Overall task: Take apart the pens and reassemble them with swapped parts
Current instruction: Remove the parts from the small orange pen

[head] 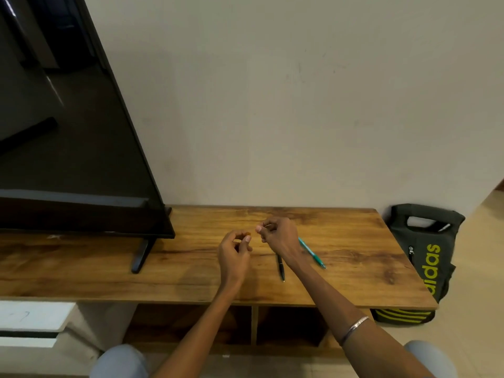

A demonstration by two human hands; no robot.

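Both my hands hover close together over the middle of the wooden table [191,279]. My left hand [235,252] has curled fingers that pinch a small orange-brown pen piece [244,236] at its fingertips. My right hand [278,236] is curled too and pinches something thin and pale, too small to identify. A black pen [281,268] lies on the table just below my right wrist, partly hidden by it. To the right of that wrist lies a teal pen [313,254], angled down to the right.
A large black TV [68,132] on a stand leg [140,256] fills the left of the table. On the floor beyond the table's right end stands a dark bag with yellow lettering [428,257]. Open shelves [245,326] sit under the tabletop.
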